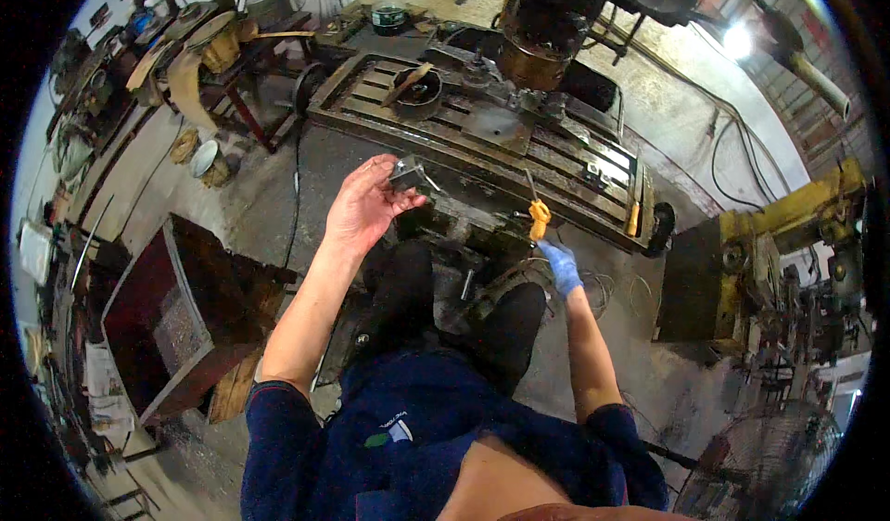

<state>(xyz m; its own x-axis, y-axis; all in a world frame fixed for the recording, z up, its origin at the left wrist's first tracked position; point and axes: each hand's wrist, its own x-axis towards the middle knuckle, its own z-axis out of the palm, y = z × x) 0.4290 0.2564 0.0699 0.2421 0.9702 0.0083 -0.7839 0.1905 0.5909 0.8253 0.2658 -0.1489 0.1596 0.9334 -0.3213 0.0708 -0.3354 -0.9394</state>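
Observation:
My bare left hand [363,198] is raised in front of the machine table. Its thumb and fingers grip a small dark metal block [406,176] with a shiny edge. My right hand [562,267], in a blue glove, is lower and to the right, near the table's front edge. It is closed on a hand tool with a thin metal shaft [531,184] that points up and away. Orange shows where the tool is gripped; whether this is a handle or the glove's fingers, I cannot tell.
The slotted machine table [371,104] runs across ahead, bearing a round dark pan [417,95] and a yellow-handled tool [635,217]. The machine's head [547,30] hangs above it. A rusty metal bin [185,312] stands left, a yellow machine [705,280] right, a fan [765,456] lower right.

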